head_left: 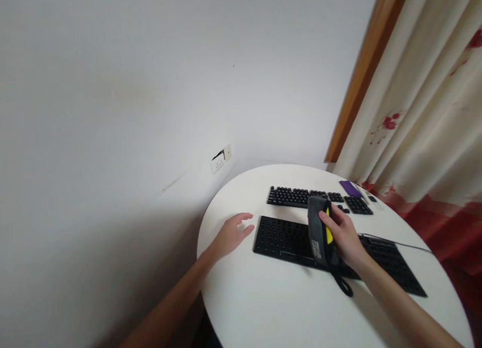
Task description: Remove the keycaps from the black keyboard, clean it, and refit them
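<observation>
And here's the dark handheld device [315,227], up over the middle of the black keyboard base [282,237], tilted, clasped in the right hand [344,235]. That grip is closed around its body, thumb near the yellow strip [329,232], fingers around the far side. The left hand [230,235] is out at nine o'clock of the base, its grip spread, thumb apart from the fingers, pinching nothing.

The device looks like a stiff shell, moderately heavy, bulky enough to roll in a loose hold; the casing could be a touch slick. Best hold: right around the body, by the yellow strip. The strap [344,287] dangles towards six o'clock, soft and floppy, poor for steering and liable to snag.

Below, the base lies on the round white table [263,308]: flat, probably stiff and light, best taken by its edges. Small black keys [289,196] sit in rows towards twelve, looking light and easily scattered by a brush.
</observation>
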{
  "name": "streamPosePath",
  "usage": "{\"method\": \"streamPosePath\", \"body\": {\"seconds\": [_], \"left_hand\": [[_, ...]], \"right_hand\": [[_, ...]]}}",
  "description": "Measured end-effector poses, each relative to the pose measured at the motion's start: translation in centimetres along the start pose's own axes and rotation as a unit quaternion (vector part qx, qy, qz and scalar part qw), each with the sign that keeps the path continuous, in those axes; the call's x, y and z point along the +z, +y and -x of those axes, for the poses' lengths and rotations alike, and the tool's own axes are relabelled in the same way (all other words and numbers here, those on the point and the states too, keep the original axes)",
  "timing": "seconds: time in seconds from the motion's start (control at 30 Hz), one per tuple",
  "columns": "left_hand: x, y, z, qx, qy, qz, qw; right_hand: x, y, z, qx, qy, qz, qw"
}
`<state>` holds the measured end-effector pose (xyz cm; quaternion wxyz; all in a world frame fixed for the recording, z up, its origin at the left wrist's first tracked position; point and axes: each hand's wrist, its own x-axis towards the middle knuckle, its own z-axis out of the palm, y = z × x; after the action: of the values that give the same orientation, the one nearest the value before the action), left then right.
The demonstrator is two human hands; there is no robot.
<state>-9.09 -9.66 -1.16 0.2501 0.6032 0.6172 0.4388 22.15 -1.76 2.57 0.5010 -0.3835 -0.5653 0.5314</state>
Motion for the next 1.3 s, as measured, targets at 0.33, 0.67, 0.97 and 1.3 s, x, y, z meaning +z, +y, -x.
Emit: {"method": "streamPosePath", "body": {"seconds": [0.33,0.67,0.97,1.3], "left_hand": [[0.3,-3.3,-1.6,0.114,-0.165,-0.116,0.973],[0.6,-4.2,-1.4,0.158,-0.182,-0.166,0.956],[0.5,-4.0,-1.5,0.167,-0.179,-0.162,0.956],[0.5,-3.7,-1.4,0.146,-0.174,-0.140,0.964]], "right_hand": [[6.0,-0.7,-4.6,-0.235,-0.174,0.513,0.807],[12.0,1.0,-5.3,-0.315,-0.278,0.728,0.542],[12.3,0.3,-6.2,-0.316,-0.298,0.723,0.536],[11.0,0.4,-5.4,-0.311,-0.293,0.678,0.598]]}}
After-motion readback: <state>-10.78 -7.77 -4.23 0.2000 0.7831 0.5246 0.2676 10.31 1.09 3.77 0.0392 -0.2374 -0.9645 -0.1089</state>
